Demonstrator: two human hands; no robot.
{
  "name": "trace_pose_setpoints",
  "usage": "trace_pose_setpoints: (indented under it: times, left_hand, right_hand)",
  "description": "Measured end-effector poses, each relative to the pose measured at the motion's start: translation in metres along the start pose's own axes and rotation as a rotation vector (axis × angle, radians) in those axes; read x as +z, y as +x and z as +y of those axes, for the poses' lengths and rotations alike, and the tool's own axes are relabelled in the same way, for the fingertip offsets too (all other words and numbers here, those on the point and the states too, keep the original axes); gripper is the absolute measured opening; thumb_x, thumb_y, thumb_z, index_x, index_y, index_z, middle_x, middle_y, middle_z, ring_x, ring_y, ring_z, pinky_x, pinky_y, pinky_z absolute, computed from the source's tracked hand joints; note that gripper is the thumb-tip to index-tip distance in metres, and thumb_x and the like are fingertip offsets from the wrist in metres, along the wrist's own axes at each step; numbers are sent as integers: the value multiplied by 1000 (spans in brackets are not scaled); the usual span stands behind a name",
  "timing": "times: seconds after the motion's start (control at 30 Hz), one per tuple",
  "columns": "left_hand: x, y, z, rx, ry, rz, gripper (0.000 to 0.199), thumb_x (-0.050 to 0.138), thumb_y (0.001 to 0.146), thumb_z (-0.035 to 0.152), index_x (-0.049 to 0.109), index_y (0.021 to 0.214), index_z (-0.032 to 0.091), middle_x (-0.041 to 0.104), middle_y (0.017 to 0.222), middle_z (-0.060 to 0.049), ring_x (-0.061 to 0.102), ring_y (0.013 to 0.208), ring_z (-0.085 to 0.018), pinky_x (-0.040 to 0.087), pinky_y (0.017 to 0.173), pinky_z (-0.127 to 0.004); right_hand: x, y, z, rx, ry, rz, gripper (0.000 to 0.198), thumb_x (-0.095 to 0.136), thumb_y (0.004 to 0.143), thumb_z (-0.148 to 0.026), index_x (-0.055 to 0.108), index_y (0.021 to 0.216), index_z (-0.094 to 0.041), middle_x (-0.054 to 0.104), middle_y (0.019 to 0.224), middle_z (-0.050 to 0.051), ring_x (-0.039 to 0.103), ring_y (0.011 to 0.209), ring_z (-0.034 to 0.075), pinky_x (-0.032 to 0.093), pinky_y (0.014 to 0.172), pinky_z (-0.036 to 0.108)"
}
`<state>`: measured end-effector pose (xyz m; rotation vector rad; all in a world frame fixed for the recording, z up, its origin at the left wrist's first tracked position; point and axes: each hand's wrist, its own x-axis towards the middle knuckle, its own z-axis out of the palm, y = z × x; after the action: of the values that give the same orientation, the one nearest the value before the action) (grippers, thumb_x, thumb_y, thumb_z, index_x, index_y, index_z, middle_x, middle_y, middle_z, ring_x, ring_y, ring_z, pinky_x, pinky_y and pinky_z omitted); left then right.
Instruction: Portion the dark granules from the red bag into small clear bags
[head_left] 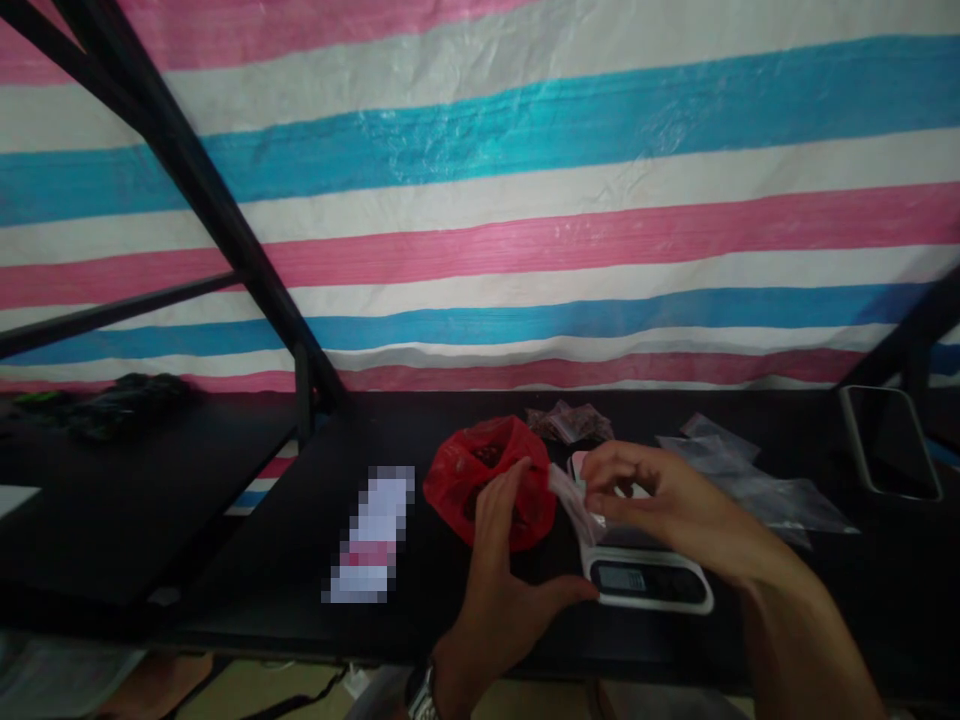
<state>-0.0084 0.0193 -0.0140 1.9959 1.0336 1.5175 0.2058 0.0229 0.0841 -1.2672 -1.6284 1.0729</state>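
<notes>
A red plastic bag [457,510] stands with its mouth open, dark contents partly showing inside. My left hand [502,590] is over its right side, fingers stretched toward the bag and thumb spread out to the edge of a white digital scale [705,597]. Above the scale's platform, my right hand [652,490] pinches a small clear plastic bag [581,505], which hangs to the left of the fingers. The scale has a dark front panel with a small display, whose digits are too faint to read. My right hand hides much of the platform.
Small filled clear packets [571,423] lie behind the scale. Flat clear bags [739,480] spread to the right, near a phone [892,443]. A blurred-out paper or card [373,535] lies left. A black frame bar [217,220] slants upward before a striped plastic sheet [525,240].
</notes>
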Motion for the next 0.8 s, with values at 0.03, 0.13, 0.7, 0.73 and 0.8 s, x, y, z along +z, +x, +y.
trace_pose_setpoints:
  times: [0.03,0.13,0.7,0.73,0.8]
  left_hand:
    - [1,0,1,-21,-41,0,105,97,69,53,45,158,31,61,151,-15,61,137,-35,57,109,-51]
    - [0,1,0,-39,-125,7,83,93,77,48,56,149,32,67,143,-12,65,132,-32,58,108,-48]
    - [-17,1,-10,126,216,-81,83,87,83,31,46,155,26,68,131,-14,67,119,-30,60,99,-46]
    - [-17,0,-11,129,257,-77,84,87,82,31,45,155,24,68,130,-14,67,118,-31,59,99,-47]
    - [-18,-1,-14,134,321,-61,81,85,83,28,45,153,21,69,126,-15,67,114,-32,59,97,-49]
  right_hand:
    - [9,1,-3,-21,-1,-50,11,80,83,-32,75,85,-22,76,87,1,66,76,16,51,69,27]
    - [25,5,-7,-56,-20,-118,9,79,85,-29,74,81,-23,73,86,0,63,74,15,52,67,26]
    - [58,13,-8,3,31,-201,4,60,99,-26,64,101,-26,73,90,-1,68,81,17,52,70,28]
    - [61,15,-7,-6,36,-197,7,59,98,-22,63,101,-26,72,89,-2,68,80,17,52,70,28]
    - [66,17,-5,-21,26,-194,14,60,93,-15,62,101,-26,71,89,-3,68,80,16,52,71,28]
